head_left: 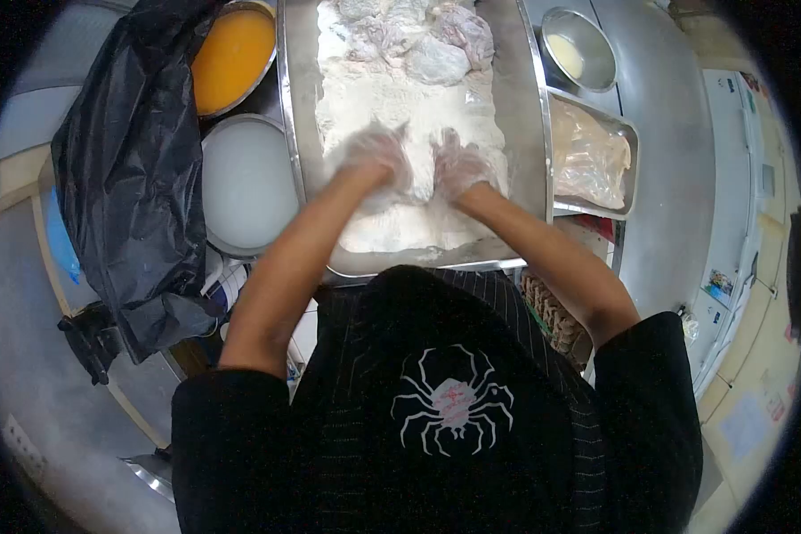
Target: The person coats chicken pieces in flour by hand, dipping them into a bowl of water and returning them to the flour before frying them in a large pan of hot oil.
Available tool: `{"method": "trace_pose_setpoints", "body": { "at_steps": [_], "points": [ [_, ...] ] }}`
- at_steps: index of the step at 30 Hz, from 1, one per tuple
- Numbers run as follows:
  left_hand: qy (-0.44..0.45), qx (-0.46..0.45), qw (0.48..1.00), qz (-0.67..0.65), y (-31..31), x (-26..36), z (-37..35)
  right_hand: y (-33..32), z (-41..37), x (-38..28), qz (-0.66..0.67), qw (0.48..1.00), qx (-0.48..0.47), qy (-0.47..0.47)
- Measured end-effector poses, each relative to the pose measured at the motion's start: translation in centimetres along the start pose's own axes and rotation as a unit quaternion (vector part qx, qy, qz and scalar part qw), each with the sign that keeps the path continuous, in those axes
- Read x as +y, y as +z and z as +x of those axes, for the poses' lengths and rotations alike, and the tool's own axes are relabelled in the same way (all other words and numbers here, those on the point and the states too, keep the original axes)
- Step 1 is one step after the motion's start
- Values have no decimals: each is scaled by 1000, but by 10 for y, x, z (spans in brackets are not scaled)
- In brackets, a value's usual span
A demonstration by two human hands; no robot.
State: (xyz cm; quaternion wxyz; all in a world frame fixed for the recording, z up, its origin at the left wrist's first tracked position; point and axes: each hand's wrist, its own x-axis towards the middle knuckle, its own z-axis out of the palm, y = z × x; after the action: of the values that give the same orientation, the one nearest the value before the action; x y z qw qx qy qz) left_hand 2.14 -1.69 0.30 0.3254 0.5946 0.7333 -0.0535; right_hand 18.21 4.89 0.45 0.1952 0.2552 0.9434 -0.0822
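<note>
Both my hands wear clear plastic gloves and are down in the white flour [409,227] of a large metal tray [521,133]. My left hand [374,158] is smeared by motion, so its fingers cannot be made out. To its right, my right hand [461,165] reaches forward with its fingers stretched out and somewhat apart, touching the flour. Between the hands the flour is heaped; whether anything lies beneath it is hidden. Several flour-coated pieces of raw meat, which look like chicken [438,60], lie at the tray's far end, beyond both hands.
Left of the tray stand a bowl of orange liquid [231,58] and a bowl of cloudy whitish liquid [251,182], beside a black plastic sheet [138,178]. On the right are a metal bowl [603,55] with pale contents and a smaller tray [633,169] holding plastic-covered pale meat.
</note>
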Motion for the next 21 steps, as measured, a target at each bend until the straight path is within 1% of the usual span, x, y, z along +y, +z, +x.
{"method": "trace_pose_setpoints", "body": {
  "at_steps": [1, 2, 3, 4, 5, 6, 7, 8, 9, 10, 11, 12, 13, 14, 15, 16, 17, 18, 19, 20, 21],
  "points": [
    [4, 2, 1000, 1, -9, 0, -6, -24, 1, 1, 27, 998, -57, 17],
    [17, -74, 994, -80, -31, 3, -13, -40, 0, 2, 55, 992, -111, 36],
    [31, -146, 976, -158, -50, 2, -15, -45, 1, 10, 53, 993, -100, 42],
    [78, -156, 978, -116, -57, 0, -20, -49, -1, 20, 45, 991, -124, -20],
    [81, -151, 979, -109, -59, -1, -30, -53, -3, 30, 37, 984, -150, -84],
    [68, -95, 939, -322, -71, 10, -57, -53, -10, 42, 36, 986, -143, -80],
    [54, -39, 852, -520, -82, 18, -77, -49, -22, 53, 84, 990, -48, -98],
    [58, -41, 854, -516, -90, 22, -85, -46, -30, 59, 130, 984, 44, -116],
    [34, -19, 866, -499, -96, 26, -91, -53, -35, 62, 131, 984, 44, -111],
    [10, 4, 877, -481, -98, 27, -94, -70, -41, 65, 206, 974, -8, -90],
    [13, 2, 877, -480, -90, 24, -94, -80, -45, 67, 279, 956, -60, -70],
    [58, 42, 830, -553, -83, 21, -96, -81, -46, 64, 304, 951, -51, -11],
    [102, 83, 774, -620, -78, 19, -97, -74, -46, 66, 304, 951, -50, -11],
    [102, 82, 774, -619, -72, 17, -97, -60, -44, 70, 307, 952, -13, -4],
    [73, 142, 845, -511, -76, 22, -100, -46, -43, 74, 309, 951, 24, 2],
    [42, 199, 897, -392, -78, 24, -102, -33, -40, 79, 310, 950, 26, 1],
    [42, 200, 897, -392, -74, 21, -100, -21, -39, 84, 223, 973, 59, -27],
    [26, 196, 916, -349, -63, 13, -92, -15, -38, 85, 135, 985, 91, -56],
    [12, 192, 932, -306, -53, 4, -84, -32, -41, 74, 134, 985, 93, -56],
    [14, 194, 932, -305, -42, -6, -76, -66, -47, 51, 26, 998, -31, -56],
    [72, 196, 953, -221, -32, -17, -68, -84, -51, 39, -81, 983, -154, -52]
  ]
}}
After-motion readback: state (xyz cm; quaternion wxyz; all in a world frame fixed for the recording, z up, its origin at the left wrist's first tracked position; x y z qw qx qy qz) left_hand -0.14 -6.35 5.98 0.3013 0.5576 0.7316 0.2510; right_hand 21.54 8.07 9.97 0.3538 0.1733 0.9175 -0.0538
